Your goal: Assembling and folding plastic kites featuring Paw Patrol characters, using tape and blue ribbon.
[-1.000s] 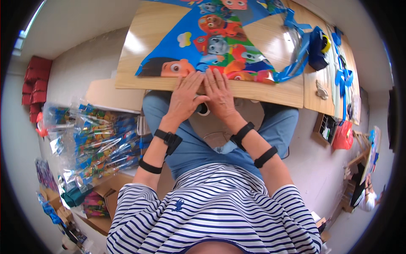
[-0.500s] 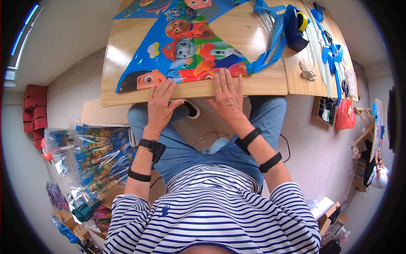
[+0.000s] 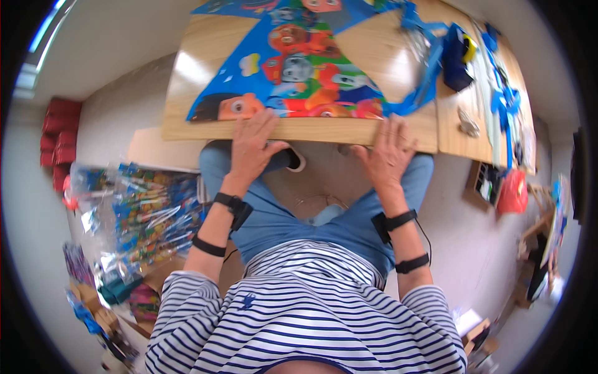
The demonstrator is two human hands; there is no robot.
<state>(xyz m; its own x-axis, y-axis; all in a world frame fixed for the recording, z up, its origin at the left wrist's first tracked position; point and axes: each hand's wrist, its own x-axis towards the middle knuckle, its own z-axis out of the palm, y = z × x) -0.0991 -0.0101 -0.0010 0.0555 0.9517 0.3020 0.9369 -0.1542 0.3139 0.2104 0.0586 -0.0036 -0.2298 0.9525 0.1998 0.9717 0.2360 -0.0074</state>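
A triangular printed sheet, like a kite's sail, (image 3: 349, 78) lies flat on the wooden table (image 3: 317, 129), blue with colourful cartoon figures. Its straight near edge runs along the table's front. My left hand (image 3: 252, 146) lies flat with outstretched fingers, its fingertips at that edge beside the printed face on the left. At the sheet's near right corner, my right hand (image 3: 387, 156) rests over the table edge, fingers extended and thumb apart. Neither hand grips anything. A blue ribbon (image 3: 427, 93) runs from that corner toward the far right.
A dark blue tape dispenser (image 3: 458, 68) stands right of the ribbon. Farther right are thin white rods (image 3: 488, 93) and a crumpled pale piece (image 3: 468, 123). Plastic-wrapped printed goods (image 3: 159, 215) lie at left. A red bag (image 3: 512, 192) hangs by the table's right side.
My right hand has slid right along the near edge to the sheet's corner. My left hand stays near the left part of the edge. The whole view has shifted slightly.
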